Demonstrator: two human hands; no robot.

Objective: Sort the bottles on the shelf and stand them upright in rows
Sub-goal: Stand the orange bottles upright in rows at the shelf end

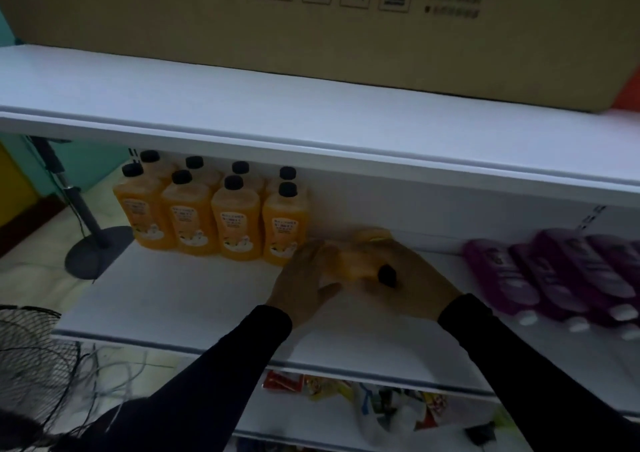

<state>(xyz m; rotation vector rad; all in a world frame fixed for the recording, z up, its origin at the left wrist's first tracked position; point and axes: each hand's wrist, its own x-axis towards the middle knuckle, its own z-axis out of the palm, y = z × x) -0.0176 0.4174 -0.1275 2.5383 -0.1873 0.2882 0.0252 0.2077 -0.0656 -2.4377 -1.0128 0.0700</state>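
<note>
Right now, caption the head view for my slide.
Both hands, left and right, grip a lying orange bottle beside upright orange bottles.

Premises appear to be a small shop or stockroom. White tiered retail shelf (207, 299) carries identical orange bottles (194, 223) in rows and purple bottles (540, 275) lying flat. A shipping carton (277, 25) with handling symbols sits on top; packaged goods (346, 392) below.

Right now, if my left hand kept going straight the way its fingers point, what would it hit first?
Your left hand already touches the lying orange bottle that both hands hold. Beyond it, probably the shelf's white back wall, right of the standing orange bottles; depth is unclear.
</note>
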